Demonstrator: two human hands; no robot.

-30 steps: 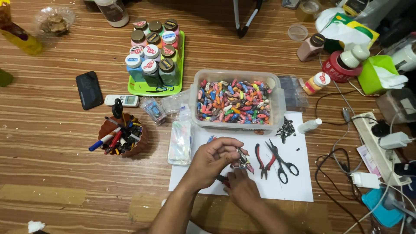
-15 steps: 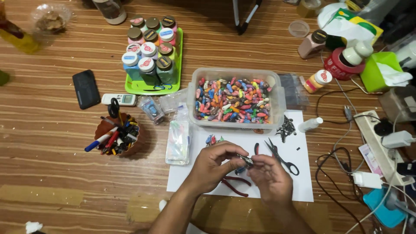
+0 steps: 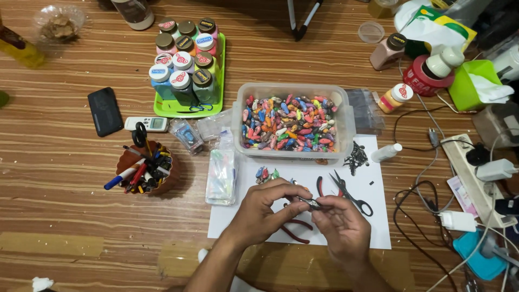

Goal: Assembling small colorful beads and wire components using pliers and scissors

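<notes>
My left hand (image 3: 266, 208) and my right hand (image 3: 341, 227) meet over a white paper sheet (image 3: 378, 230). Between them, the fingertips of both pinch a small dark metal piece (image 3: 310, 203). Red-handled pliers (image 3: 296, 231) lie on the paper just under my hands. Black scissors (image 3: 352, 196) rest to the right of my fingers, with a red handle (image 3: 319, 186) beside them. A clear plastic box (image 3: 346, 121) full of colourful beads stands beyond the paper. A few loose beads (image 3: 265, 173) and a small pile of dark metal bits (image 3: 356, 157) lie on the sheet.
A green tray (image 3: 186, 111) of lidded jars stands at the back. Left of the paper are plastic bags (image 3: 221, 176), a pen cup (image 3: 145, 170), a remote (image 3: 147, 124) and a black phone (image 3: 105, 111). To the right lie a power strip (image 3: 470, 173) and tangled cables (image 3: 419, 205).
My right hand has come out from under the left and risen to its right side. Both now pinch the small piece, and the red pliers lie uncovered on the paper.
</notes>
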